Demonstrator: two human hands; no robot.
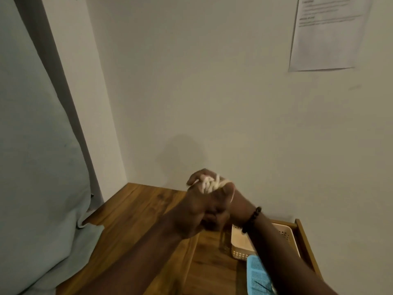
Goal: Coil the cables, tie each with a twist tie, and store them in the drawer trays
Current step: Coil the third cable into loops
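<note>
A white cable (pixel 209 184) is bunched into loops between my two hands, raised above the wooden table top (pixel 138 209). My left hand (pixel 194 206) grips the lower part of the bundle, with fingers curled around it. Pressed against it from the right, my right hand (pixel 226 201) holds the same bundle, and a loose strand hangs over that hand. A dark bead bracelet (pixel 251 219) circles my right wrist. Whether a twist tie is on the cable cannot be seen. Beneath my right forearm sit a cream tray (pixel 240 245) and a blue tray (pixel 258 275) in the open drawer (pixel 304 241).
A pale wall stands close behind the table, with a paper sheet (pixel 327 33) taped at the upper right. A light green curtain (pixel 36 167) hangs at the left and drapes onto the table's left edge. The drawer's wooden rim juts out at the right.
</note>
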